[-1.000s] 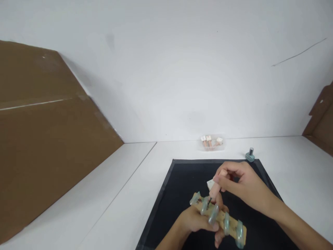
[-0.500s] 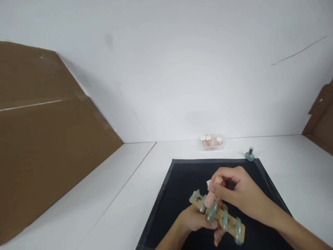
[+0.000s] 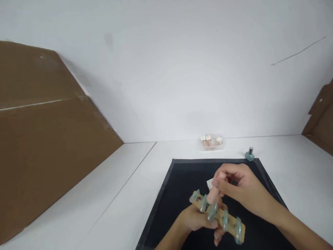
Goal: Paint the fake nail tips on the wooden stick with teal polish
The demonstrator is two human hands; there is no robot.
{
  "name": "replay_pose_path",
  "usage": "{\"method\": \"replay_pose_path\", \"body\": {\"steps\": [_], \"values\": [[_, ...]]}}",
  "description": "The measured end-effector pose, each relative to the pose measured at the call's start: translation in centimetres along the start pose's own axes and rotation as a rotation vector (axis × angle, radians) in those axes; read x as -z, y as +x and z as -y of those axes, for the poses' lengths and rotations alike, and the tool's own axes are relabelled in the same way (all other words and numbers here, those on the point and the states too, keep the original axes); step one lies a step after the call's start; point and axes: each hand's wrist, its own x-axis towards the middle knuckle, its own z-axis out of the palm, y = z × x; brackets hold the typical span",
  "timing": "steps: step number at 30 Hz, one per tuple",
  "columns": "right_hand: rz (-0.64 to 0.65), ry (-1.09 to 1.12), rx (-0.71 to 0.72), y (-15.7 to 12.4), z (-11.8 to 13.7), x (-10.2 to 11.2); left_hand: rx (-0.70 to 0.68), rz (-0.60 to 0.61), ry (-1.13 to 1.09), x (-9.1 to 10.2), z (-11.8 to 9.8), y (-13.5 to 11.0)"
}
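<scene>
My left hand (image 3: 197, 220) is closed around a tan strip (image 3: 221, 217) that carries several pale green nail tips in a row. It holds the strip just above a black mat (image 3: 179, 187). My right hand (image 3: 239, 192) pinches a small pink applicator with a white cap (image 3: 212, 192). Its tip rests on one of the nail tips near the strip's left end.
A clear tray with small pink and white bottles (image 3: 211, 142) stands at the back of the white table. A teal bottle with a silver cap (image 3: 250, 155) sits by the mat's far right corner. Brown cardboard panels (image 3: 39, 139) flank both sides.
My right hand dipped the applicator down onto the nail tips and shifted slightly. The strip dropped a little and my left hand kept its grip.
</scene>
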Motion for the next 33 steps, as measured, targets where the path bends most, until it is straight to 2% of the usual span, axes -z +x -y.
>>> {"method": "replay_pose_path", "body": {"steps": [6, 12, 21, 27, 30, 33], "values": [[-0.025, -0.031, -0.002, 0.1, -0.4, -0.5, -0.111, 0.021, -0.018, -0.2, 0.0, 0.4], [-0.113, -0.002, 0.021, 0.1, -0.2, 0.1, -0.175, 0.064, -0.085, -0.3, -0.1, 0.2], [-0.033, -0.039, 0.006, 0.0, -0.2, -0.4, -0.024, -0.038, -0.007, -0.2, -0.2, 0.4], [-0.169, -0.108, 0.036, 0.3, -0.2, 0.4, -0.154, 0.043, -0.104, -0.6, -0.3, 0.1], [-0.227, -0.180, 0.047, 0.2, 0.0, 0.8, -0.159, 0.014, -0.099, -0.6, -0.3, -0.1], [-0.231, -0.249, 0.064, 0.0, 0.2, 1.0, -0.161, -0.055, -0.062, -0.5, -0.2, -0.2]]}}
